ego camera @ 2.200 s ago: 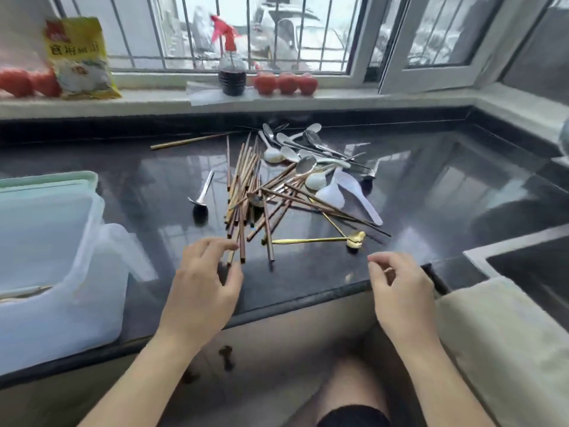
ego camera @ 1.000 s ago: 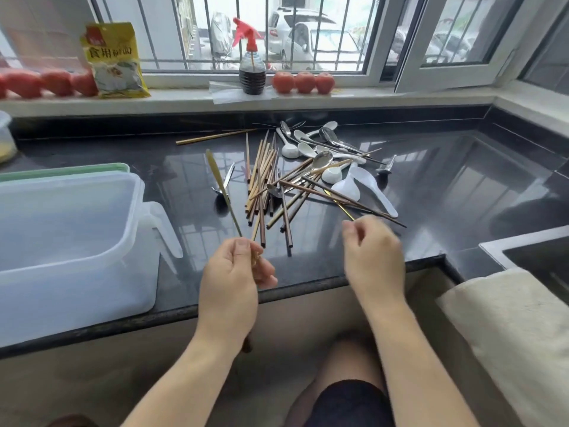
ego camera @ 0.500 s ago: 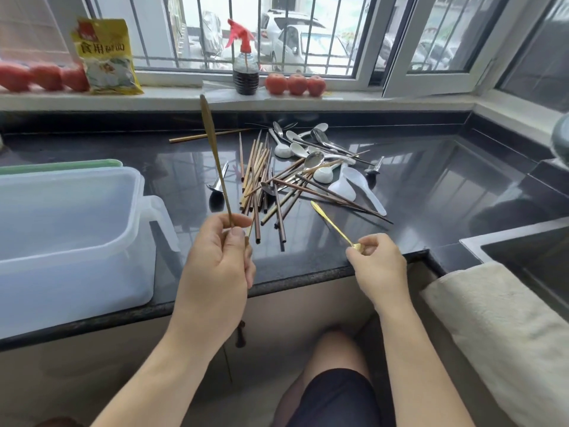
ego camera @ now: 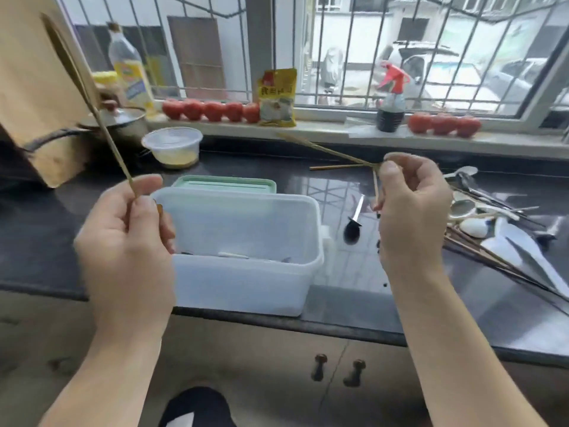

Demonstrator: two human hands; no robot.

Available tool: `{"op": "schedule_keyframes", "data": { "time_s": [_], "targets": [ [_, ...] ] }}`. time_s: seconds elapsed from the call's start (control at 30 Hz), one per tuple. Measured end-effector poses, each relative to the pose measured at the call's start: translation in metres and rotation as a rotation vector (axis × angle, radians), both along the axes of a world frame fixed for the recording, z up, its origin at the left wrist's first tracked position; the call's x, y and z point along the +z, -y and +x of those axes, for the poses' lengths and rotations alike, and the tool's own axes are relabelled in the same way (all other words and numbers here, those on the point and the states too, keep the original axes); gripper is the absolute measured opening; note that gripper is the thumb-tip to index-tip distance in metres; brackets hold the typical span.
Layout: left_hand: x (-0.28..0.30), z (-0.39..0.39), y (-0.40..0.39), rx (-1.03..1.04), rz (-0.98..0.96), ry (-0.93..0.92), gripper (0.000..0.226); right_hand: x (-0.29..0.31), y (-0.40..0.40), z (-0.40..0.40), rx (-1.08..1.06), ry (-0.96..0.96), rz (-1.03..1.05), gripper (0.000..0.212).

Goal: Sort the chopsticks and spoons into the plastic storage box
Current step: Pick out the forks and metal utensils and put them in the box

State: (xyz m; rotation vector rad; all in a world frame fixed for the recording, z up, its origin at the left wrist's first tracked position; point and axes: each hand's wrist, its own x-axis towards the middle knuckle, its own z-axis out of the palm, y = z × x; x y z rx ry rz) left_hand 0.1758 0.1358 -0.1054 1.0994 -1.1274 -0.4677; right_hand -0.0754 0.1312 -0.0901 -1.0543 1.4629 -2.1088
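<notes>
Two gold spoons held above the plastic storage box [ego camera: 246, 211], near worktop front edge
Left hand [ego camera: 123, 241] grip pinches left spoon [ego camera: 89, 97], long axis up-left; right hand [ego camera: 412, 211] grip pinches right spoon [ego camera: 326, 149], pointing left

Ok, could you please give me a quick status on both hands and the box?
Left hand pinches thin gold utensil; right hand pinches another. Both above open translucent plastic storage box. Nothing blocking.

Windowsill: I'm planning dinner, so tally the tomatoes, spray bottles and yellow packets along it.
Tomatoes: 8
Spray bottles: 1
Yellow packets: 1
Total: 10
</notes>
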Motion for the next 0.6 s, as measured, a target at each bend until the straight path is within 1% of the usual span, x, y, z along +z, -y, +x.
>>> {"op": "schedule_keyframes", "data": {
  "time_s": [0.1,0.17,0.23,0.3,0.37,0.43,0.5,0.6],
  "targets": [
    [0.003,0.044,0.026,0.150,0.070,0.106,0.028,0.033,0.047,0.046,0.242,-0.207,0.046,0.011],
    [-0.002,0.062,0.040,0.183,0.166,0.192,0.027,0.051,0.072,0.071,0.410,-0.405,0.118,0.012],
    [-0.008,0.069,0.050,0.167,0.226,0.252,0.026,0.063,0.091,0.087,0.612,-0.667,0.192,0.014],
    [-0.010,0.072,0.058,0.145,0.233,0.305,0.026,0.068,0.104,0.099,0.826,-0.929,0.245,0.019],
    [-0.010,0.075,0.070,0.118,0.244,0.343,0.026,0.065,0.117,0.112,0.963,-1.188,0.275,0.020],
    [-0.010,0.077,0.080,0.094,0.280,0.385,0.025,0.057,0.129,0.127,1.048,-1.383,0.298,0.020],
    [-0.011,0.077,0.087,0.084,0.303,0.408,0.025,0.047,0.140,0.140,1.139,-1.479,0.333,0.017],
    [-0.012,0.075,0.088,0.099,0.292,0.418,0.025,0.030,0.152,0.156,1.276,-1.518,0.388,0.020]
  ]
}}
